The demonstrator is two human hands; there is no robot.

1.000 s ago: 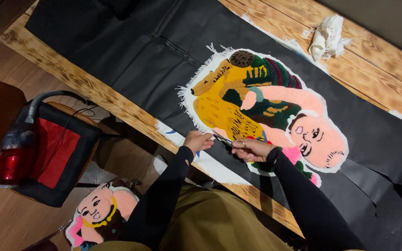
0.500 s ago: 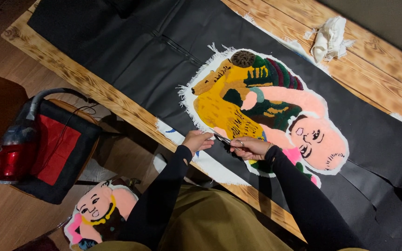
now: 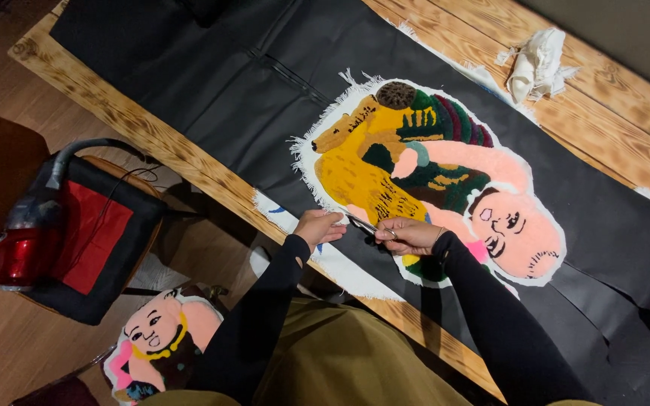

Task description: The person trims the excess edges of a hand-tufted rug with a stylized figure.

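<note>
The tufted rug (image 3: 423, 169), a bright figure in yellow, green and pink with a peach face, lies flat on black sheeting (image 3: 212, 83) spread over the wooden bench (image 3: 137, 135). Its white backing cloth (image 3: 306, 162) sticks out all round as a ragged, frayed margin.

The right hand (image 3: 408, 235) is closed round the handles of a pair of scissors (image 3: 362, 225), blades pointing toward the other hand along the rug's near edge. The left hand (image 3: 323, 225) pinches the loose white margin just beyond the blade tips, fingers shut on the cloth; whether it pulls the cloth taut I cannot tell.

From where I stand, the rug looks soft and floppy but with some weight in the pile, so it should stay put on the sheeting without being pinned. The margin is thin and limp; it would buckle ahead of the blades unless held close to the cut, which is where the left grip sits. The fringe looks prone to fraying further, so a pinch on the solid cloth just beside the tufts seems safer than on the loose threads.

Well away from both grips, across the bench, lies a crumpled white rag (image 3: 537, 62). On the left-hand side, off the bench, stands a red vacuum cleaner (image 3: 16, 248) on a black and red cushioned seat (image 3: 95, 240), with a second, smaller tufted figure (image 3: 159, 334) on the floor below it.
</note>
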